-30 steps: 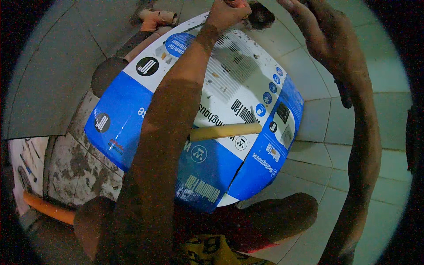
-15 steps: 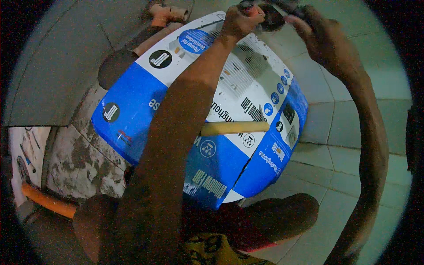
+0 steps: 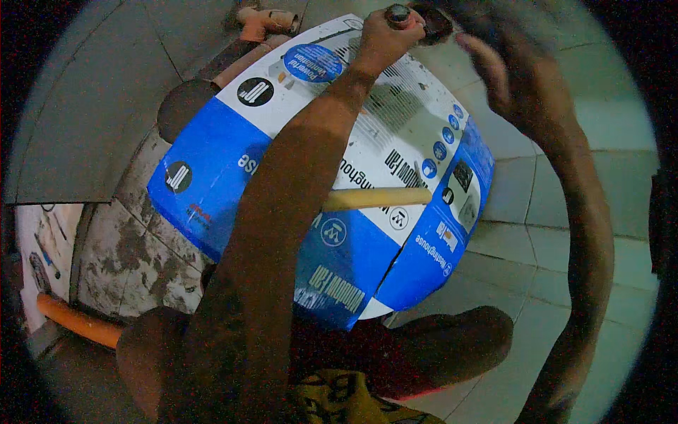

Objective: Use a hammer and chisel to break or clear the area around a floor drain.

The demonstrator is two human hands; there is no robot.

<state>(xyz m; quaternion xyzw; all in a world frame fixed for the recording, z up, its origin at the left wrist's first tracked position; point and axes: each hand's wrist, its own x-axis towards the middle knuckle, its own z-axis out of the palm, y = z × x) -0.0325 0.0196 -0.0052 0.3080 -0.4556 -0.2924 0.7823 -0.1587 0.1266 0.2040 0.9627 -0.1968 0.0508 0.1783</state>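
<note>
My left hand reaches to the far end of a blue and white cardboard box panel. Its fingers are wrapped round a dark handle with a rounded, shiny end. Just beyond the fist is a dark brown rounded piece, whose kind I cannot make out. My right hand is to the right of that piece, smeared by motion, with dark blur above it. Whether it holds anything does not show. A pale yellow stick lies across the cardboard, partly hidden by my left forearm.
An orange pipe lies at the lower left, beside a light sheet. An orange-brown pipe fitting is at the top left. Dark stains mark the floor left of the cardboard. Pale tiles spread on the right.
My left fist has tilted a little, showing more of the handle's rounded end. My right hand has shifted slightly and become more blurred.
</note>
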